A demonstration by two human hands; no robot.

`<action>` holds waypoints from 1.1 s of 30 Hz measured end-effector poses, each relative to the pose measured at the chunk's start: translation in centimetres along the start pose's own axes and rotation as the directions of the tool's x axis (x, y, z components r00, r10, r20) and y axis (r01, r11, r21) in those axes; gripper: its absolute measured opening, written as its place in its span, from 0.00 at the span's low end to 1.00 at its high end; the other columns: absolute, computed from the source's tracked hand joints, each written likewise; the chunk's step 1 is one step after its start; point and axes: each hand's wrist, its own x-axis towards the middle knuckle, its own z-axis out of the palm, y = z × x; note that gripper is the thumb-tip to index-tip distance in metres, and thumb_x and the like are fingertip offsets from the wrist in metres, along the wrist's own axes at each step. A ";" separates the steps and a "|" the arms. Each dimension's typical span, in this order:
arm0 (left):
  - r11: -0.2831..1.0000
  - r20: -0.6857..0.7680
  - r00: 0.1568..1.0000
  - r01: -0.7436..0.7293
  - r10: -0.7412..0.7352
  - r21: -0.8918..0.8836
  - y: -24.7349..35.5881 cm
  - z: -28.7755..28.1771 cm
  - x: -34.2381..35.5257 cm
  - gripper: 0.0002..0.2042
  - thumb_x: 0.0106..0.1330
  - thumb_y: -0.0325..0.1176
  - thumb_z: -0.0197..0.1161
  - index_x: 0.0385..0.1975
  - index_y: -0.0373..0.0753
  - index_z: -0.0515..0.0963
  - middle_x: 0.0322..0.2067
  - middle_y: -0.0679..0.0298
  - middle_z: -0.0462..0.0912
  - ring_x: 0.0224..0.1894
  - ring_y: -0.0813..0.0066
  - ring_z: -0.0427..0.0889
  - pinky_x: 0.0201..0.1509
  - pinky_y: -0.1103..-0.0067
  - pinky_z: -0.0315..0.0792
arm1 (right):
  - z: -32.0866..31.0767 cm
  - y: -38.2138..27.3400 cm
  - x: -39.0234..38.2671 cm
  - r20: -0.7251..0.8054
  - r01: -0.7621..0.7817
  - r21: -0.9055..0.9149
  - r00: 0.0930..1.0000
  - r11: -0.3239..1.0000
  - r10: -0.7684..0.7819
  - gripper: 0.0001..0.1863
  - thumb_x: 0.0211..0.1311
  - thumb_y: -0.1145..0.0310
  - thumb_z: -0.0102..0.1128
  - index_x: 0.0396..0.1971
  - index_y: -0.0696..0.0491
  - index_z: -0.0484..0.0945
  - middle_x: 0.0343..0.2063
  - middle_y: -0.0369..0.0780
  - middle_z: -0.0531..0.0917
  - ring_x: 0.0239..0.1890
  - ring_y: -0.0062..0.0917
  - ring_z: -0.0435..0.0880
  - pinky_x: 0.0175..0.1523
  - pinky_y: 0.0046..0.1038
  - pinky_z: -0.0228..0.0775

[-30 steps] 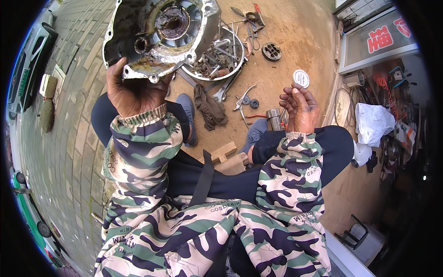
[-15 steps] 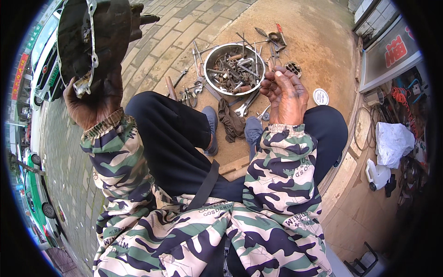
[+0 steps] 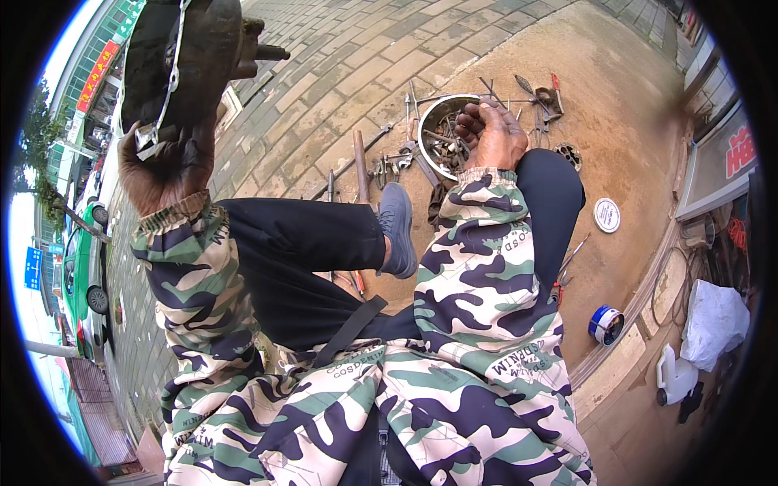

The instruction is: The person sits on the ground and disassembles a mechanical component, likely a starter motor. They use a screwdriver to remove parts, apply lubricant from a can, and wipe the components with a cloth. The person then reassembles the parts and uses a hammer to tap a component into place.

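Observation:
My left hand [image 3: 168, 168] is raised at the upper left, gripping a dark, greasy metal engine casing [image 3: 212, 53] by its lower end. The casing has a pale flanged edge and a shaft-like stub on its right side. My right hand [image 3: 498, 139] is lifted over my right knee, its fingers curled and the thumb close to them. What it holds, if anything, is hidden. Beyond that hand stands a round metal basin [image 3: 422, 144] of worn metal parts [image 3: 444, 130], partly covered by the hand.
Wrenches, a wooden handle [image 3: 361, 166] and other tools lie around the basin. To the right are a round white lid [image 3: 607, 215], a blue tin [image 3: 606, 325], a white sack [image 3: 715, 324] and a white jug [image 3: 676, 375]. A green car [image 3: 79, 267] stands far left.
The view has swung left, so the basin and tools sit further right. My right hand now overlaps the basin's right side, its fingers more curled. The casing stays in my left hand.

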 end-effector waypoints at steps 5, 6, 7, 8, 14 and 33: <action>0.997 -0.036 0.997 -0.071 0.071 0.014 0.3 -1.5 0.3 0.31 0.58 0.33 0.60 0.63 0.28 0.64 0.63 0.42 0.68 0.66 0.43 0.66 0.69 0.49 0.63 | 0.1 1.0 0.2 0.045 -0.072 -0.032 0.996 0.997 0.073 0.10 0.68 0.72 0.55 0.48 0.54 0.73 0.37 0.42 0.82 0.34 0.29 0.84 0.37 0.32 0.82; 0.999 -0.024 0.999 -0.049 0.049 -0.006 0.3 -2.8 0.1 0.30 0.58 0.34 0.61 0.61 0.29 0.66 0.60 0.42 0.71 0.64 0.42 0.69 0.68 0.48 0.65 | 0.5 1.0 0.1 0.008 -0.018 -0.066 1.000 0.998 0.019 0.11 0.68 0.72 0.55 0.48 0.56 0.73 0.37 0.42 0.82 0.33 0.29 0.84 0.37 0.31 0.81; 1.000 -0.013 1.000 -0.021 0.021 -0.020 0.3 -4.1 0.1 0.28 0.59 0.35 0.62 0.59 0.29 0.68 0.58 0.41 0.73 0.62 0.41 0.71 0.66 0.47 0.66 | 0.3 1.2 0.2 0.008 -0.015 -0.076 1.000 0.997 0.016 0.11 0.68 0.71 0.54 0.48 0.56 0.74 0.36 0.42 0.82 0.33 0.29 0.84 0.36 0.30 0.81; 0.997 -0.011 0.999 0.051 -0.052 -0.054 0.4 -5.3 -0.1 0.26 0.59 0.38 0.62 0.56 0.30 0.71 0.54 0.40 0.76 0.58 0.39 0.74 0.64 0.44 0.67 | 0.1 1.5 0.4 0.008 -0.014 -0.085 1.000 0.996 0.015 0.12 0.67 0.71 0.54 0.48 0.57 0.74 0.36 0.42 0.82 0.33 0.29 0.84 0.36 0.30 0.80; 1.000 -0.286 0.958 -0.012 0.017 0.019 -6.1 -12.1 -0.9 0.27 0.55 0.37 0.63 0.57 0.35 0.72 0.53 0.51 0.79 0.53 0.47 0.80 0.58 0.47 0.74 | -0.6 1.4 0.3 -0.115 0.049 -0.255 0.990 0.966 -0.081 0.08 0.65 0.74 0.57 0.42 0.59 0.76 0.30 0.42 0.84 0.25 0.26 0.84 0.27 0.25 0.78; 0.966 -0.820 0.540 0.252 -0.191 -0.059 -18.0 -29.7 -7.9 0.16 0.61 0.34 0.59 0.48 0.39 0.75 0.44 0.59 0.83 0.44 0.61 0.85 0.45 0.57 0.84 | -15.0 25.0 -0.6 -0.263 0.167 -0.908 0.486 -0.383 0.834 0.16 0.51 0.67 0.66 0.38 0.61 0.81 0.37 0.57 0.84 0.43 0.52 0.83 0.49 0.45 0.75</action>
